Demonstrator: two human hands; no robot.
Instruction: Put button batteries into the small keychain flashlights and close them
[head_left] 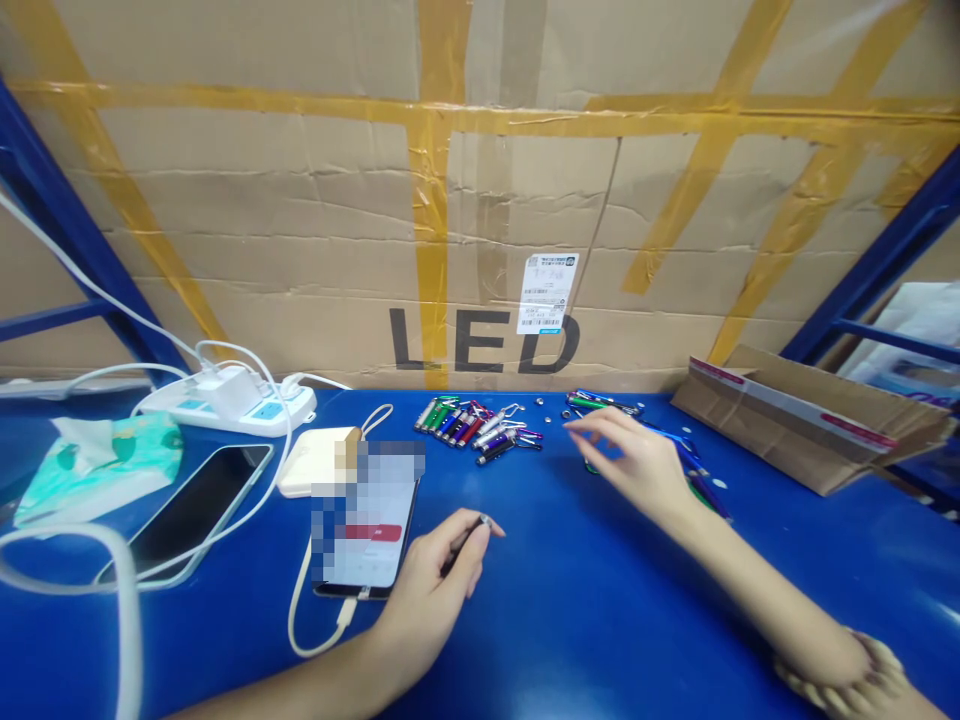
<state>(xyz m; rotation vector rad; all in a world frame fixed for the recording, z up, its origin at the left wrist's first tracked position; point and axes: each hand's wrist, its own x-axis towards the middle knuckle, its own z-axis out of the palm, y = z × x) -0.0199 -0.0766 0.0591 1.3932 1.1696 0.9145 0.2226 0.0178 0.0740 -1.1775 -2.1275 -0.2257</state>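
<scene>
My left hand (435,580) rests on the blue table (570,600), closed around a small dark pen-like flashlight (466,535) whose silver tip pokes out past the fingers. My right hand (626,460) reaches forward over the table with fingers curled and spread, hovering above several blue and green pen parts (701,480). Nothing shows in its grip. A pile of small coloured keychain flashlights (472,425) lies between the hands, further back. Several tiny button cells (551,405) are scattered near the pile.
A phone (367,530) on a cable lies beside my left hand, a second dark phone (187,510) further left. A power bank (319,460), power strip (225,405) and tissue pack (101,465) sit at left. A cardboard wall marked LED (480,340) stands behind; a flat carton (810,425) lies at right.
</scene>
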